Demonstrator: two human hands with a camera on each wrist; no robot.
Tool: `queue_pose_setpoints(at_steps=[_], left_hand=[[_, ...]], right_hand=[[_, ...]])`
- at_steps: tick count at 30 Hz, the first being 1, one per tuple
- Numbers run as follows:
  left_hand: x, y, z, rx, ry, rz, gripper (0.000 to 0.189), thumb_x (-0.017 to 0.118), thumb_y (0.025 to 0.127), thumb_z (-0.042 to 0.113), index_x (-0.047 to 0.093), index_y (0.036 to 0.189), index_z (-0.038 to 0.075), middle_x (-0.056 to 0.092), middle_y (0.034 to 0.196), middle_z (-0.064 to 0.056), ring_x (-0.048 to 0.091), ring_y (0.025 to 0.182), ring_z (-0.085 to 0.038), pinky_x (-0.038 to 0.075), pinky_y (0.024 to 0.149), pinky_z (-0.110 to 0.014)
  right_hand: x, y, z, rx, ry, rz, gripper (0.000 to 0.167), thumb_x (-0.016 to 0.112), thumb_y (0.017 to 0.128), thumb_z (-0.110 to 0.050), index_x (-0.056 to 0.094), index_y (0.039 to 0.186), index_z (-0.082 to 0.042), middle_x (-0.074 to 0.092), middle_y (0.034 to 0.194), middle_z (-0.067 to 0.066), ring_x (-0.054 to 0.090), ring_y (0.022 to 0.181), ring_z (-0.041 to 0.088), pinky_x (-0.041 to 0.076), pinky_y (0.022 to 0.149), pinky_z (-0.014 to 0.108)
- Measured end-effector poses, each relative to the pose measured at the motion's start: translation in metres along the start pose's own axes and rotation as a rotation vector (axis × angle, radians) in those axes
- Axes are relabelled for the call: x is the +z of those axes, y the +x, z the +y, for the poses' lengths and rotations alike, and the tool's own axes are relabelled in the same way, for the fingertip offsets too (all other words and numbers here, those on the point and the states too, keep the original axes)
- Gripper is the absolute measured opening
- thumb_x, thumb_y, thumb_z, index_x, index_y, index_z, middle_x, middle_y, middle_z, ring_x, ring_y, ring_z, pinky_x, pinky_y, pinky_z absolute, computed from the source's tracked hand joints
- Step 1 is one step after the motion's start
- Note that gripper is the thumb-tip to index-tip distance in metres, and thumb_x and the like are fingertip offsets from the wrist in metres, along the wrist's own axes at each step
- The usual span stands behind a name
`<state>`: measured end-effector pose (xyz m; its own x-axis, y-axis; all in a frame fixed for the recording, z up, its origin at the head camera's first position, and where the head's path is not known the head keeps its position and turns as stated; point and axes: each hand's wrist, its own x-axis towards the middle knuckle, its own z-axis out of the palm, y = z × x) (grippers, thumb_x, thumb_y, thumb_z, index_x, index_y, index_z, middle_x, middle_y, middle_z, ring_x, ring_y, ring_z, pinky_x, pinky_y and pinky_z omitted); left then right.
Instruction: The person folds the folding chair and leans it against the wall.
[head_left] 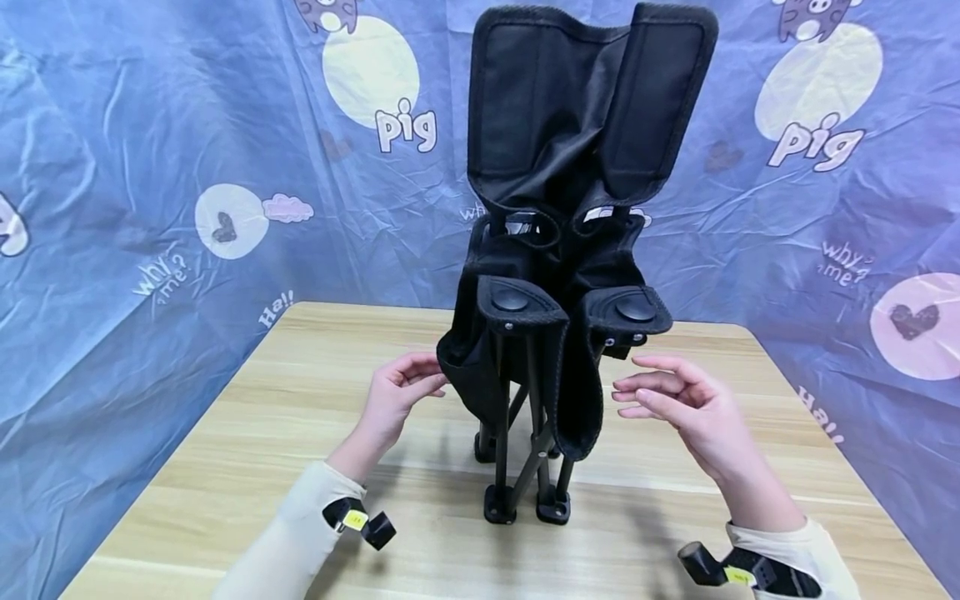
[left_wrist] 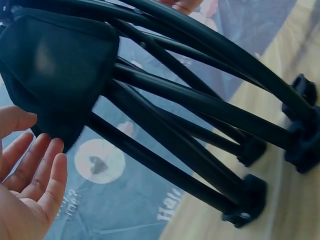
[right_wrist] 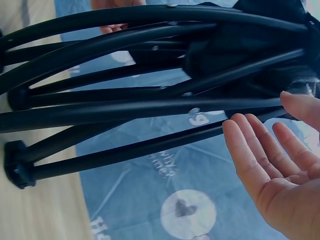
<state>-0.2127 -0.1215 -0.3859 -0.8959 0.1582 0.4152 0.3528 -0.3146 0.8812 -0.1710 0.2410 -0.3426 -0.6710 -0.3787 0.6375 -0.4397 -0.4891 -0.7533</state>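
A black folding chair (head_left: 525,258) stands upright and mostly folded at the middle of the table, its fabric back raised and its seat sagging between the legs. Dark metal legs (left_wrist: 200,110) cross below the cloth and end in black plastic feet (head_left: 500,505). On the chair's left side, my left hand (head_left: 397,396) has its fingertips at the edge of the hanging fabric; whether they touch it I cannot tell. My right hand (head_left: 686,404) is held beside the chair's right side, fingers relaxed and apart from it in the head view. Neither palm holds anything.
The chair's feet rest on a light wooden table (head_left: 300,442). Behind and on both sides hangs a blue printed cloth (head_left: 187,125). Each wrist wears a strapped black camera, one on the left (head_left: 380,531) and one on the right (head_left: 701,564).
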Motion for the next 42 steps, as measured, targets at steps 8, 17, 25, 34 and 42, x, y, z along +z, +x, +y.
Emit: queue_pose_setpoints(at_steps=[8, 17, 25, 34, 42], left_hand=[[-0.002, -0.011, -0.016, -0.069, -0.015, -0.098, 0.047, 0.059, 0.084, -0.018, 0.073, 0.100, 0.025, 0.074, 0.095, 0.004, 0.071, 0.087, -0.012, 0.058, 0.073, -0.025], [-0.002, -0.021, -0.030, -0.120, -0.010, -0.200, 0.043, 0.062, 0.082, -0.017, 0.073, 0.105, 0.018, 0.073, 0.100, 0.001, 0.070, 0.092, -0.011, 0.058, 0.079, -0.026], [0.000, -0.027, -0.040, -0.196, 0.119, -0.237, 0.033, 0.067, 0.080, -0.013, 0.057, 0.110, -0.024, 0.069, 0.103, -0.028, 0.070, 0.091, -0.009, 0.058, 0.079, -0.024], [0.003, -0.037, -0.047, -0.252, 0.166, -0.245, 0.033, 0.069, 0.083, -0.007, 0.060, 0.112, -0.020, 0.064, 0.108, -0.037, 0.070, 0.091, -0.009, 0.057, 0.079, -0.024], [0.007, -0.046, -0.055, -0.284, 0.169, -0.237, 0.029, 0.070, 0.082, -0.008, 0.061, 0.106, -0.020, 0.068, 0.101, -0.030, 0.070, 0.087, -0.009, 0.058, 0.079, -0.025]], right_hand=[[-0.005, -0.010, 0.015, 0.087, -0.065, 0.012, 0.047, 0.041, 0.091, 0.027, 0.053, 0.133, 0.010, 0.068, 0.116, 0.022, 0.069, 0.104, 0.029, 0.059, 0.083, 0.041], [-0.005, -0.022, 0.027, 0.219, -0.149, 0.059, 0.047, 0.050, 0.091, 0.023, 0.060, 0.130, -0.002, 0.071, 0.113, 0.010, 0.070, 0.099, 0.020, 0.059, 0.082, 0.038], [-0.004, -0.030, 0.041, 0.313, -0.174, 0.033, 0.050, 0.056, 0.090, 0.019, 0.063, 0.128, -0.014, 0.071, 0.114, 0.004, 0.070, 0.099, 0.016, 0.059, 0.082, 0.035], [0.000, -0.040, 0.057, 0.381, -0.197, 0.010, 0.049, 0.058, 0.090, 0.016, 0.065, 0.122, -0.021, 0.071, 0.107, -0.001, 0.069, 0.095, 0.012, 0.059, 0.081, 0.028], [0.006, -0.046, 0.067, 0.434, -0.180, 0.000, 0.049, 0.059, 0.091, 0.014, 0.064, 0.123, -0.022, 0.071, 0.113, -0.001, 0.069, 0.097, 0.013, 0.059, 0.082, 0.030]])
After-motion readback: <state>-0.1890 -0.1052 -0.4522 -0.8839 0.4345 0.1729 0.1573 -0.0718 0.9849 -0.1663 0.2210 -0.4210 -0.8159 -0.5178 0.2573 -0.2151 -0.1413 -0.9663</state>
